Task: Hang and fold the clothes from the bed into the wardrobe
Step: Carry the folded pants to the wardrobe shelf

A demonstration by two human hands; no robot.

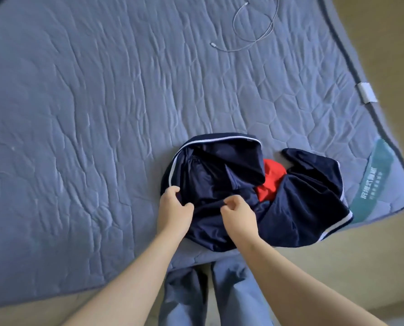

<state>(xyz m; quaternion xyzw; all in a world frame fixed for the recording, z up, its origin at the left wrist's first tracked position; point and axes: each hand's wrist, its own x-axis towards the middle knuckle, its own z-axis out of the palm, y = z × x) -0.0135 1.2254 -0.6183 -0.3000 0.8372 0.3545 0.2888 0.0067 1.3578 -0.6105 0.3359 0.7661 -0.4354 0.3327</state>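
Observation:
A crumpled navy garment [302,203] with white piping lies on the blue quilted bed [90,114], near its front right corner. A patch of red cloth [270,182] shows in the middle of the heap. My left hand [172,210] pinches the navy fabric at its left edge, by the white stripe. My right hand [238,215] grips a bunched fold of the same garment just to the right. Both hands sit close together at the heap's near side. The wardrobe is out of view.
A white charging cable [250,31] lies coiled on the bed at the far right. A white tag [367,92] and a green label [372,175] mark the quilt's right border. Tan floor [396,55] lies to the right, and my blue trouser legs [219,290] stand against the bed's front edge.

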